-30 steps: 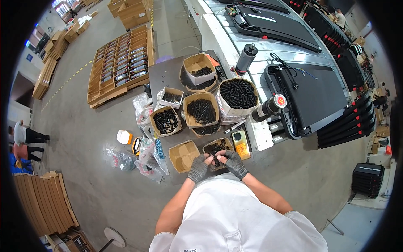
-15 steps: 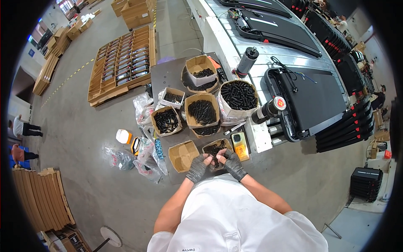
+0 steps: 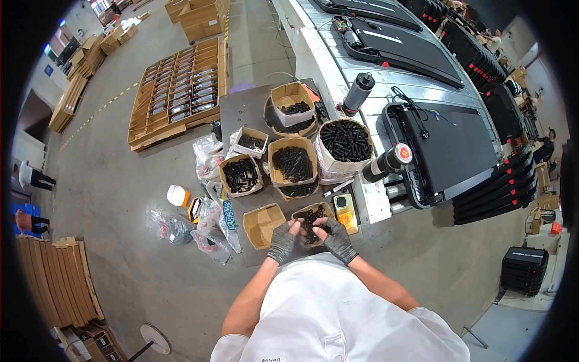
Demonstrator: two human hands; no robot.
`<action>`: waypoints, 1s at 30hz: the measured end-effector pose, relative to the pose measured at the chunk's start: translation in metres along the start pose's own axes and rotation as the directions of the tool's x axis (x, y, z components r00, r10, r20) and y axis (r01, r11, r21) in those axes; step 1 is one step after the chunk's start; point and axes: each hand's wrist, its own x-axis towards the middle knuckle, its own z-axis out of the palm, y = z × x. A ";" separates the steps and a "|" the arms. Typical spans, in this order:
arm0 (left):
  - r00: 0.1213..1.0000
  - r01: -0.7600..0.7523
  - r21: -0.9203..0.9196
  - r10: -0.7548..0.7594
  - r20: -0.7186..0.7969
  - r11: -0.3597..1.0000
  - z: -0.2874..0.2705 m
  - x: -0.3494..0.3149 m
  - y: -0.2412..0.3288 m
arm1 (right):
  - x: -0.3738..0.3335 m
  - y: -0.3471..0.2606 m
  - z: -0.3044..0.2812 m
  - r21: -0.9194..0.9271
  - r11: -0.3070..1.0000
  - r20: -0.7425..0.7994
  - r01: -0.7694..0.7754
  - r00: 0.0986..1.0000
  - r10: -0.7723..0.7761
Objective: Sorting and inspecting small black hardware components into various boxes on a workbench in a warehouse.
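Both my hands wear dark grey fingerless gloves and work over a small cardboard box (image 3: 326,209) of small black parts (image 3: 310,215). My left hand (image 3: 282,242) is at the box's left side, thumb and fingertips pinched together. Across from it my right hand (image 3: 336,240) has its thumb and index finger closed as well. A narrow gap parts the two hands. Whatever sits between the fingertips is too small to make out. Left of this box stands another open cardboard box (image 3: 256,224), its brown inside showing. A phone (image 3: 345,212) with an orange label lies by my right hand.
Beyond are boxes of black screws (image 3: 293,163) and a larger box of black cylindrical parts (image 3: 345,140). To the right, a conveyor (image 3: 362,84) carries black treadmill-like decks (image 3: 449,145) and upright motors (image 3: 357,93). Plastic bags (image 3: 211,226) hang at the table's left edge.
My hands have drawn slightly apart over the box of small black parts. The whole view has shifted a little; the boxes stay where they were.
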 end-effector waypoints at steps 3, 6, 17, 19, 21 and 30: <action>0.996 -0.053 0.283 0.071 -0.056 0.958 -0.008 0.006 -0.016 | 0.000 -0.001 0.000 0.022 0.999 0.004 -0.038 0.999 0.038; 0.996 -0.059 0.100 0.065 -0.056 0.993 -0.008 0.007 -0.025 | 0.000 -0.005 -0.001 0.170 0.969 0.042 -0.179 0.984 0.175; 0.992 -0.022 0.164 0.041 -0.115 0.986 0.004 0.001 -0.007 | 0.001 -0.002 0.011 0.080 0.987 0.091 -0.140 0.987 0.132; 0.986 -0.079 0.220 0.109 -0.130 0.972 0.003 0.002 -0.009 | 0.003 -0.006 0.007 0.057 0.987 0.115 -0.149 0.983 0.141; 0.988 -0.087 0.159 0.106 -0.115 0.983 -0.002 0.007 -0.013 | 0.003 -0.015 -0.002 0.570 0.709 0.208 -0.416 0.907 0.366; 0.991 -0.114 0.025 0.116 -0.061 0.993 -0.012 -0.001 -0.009 | 0.007 0.000 -0.027 0.809 0.298 0.459 -0.506 0.862 0.217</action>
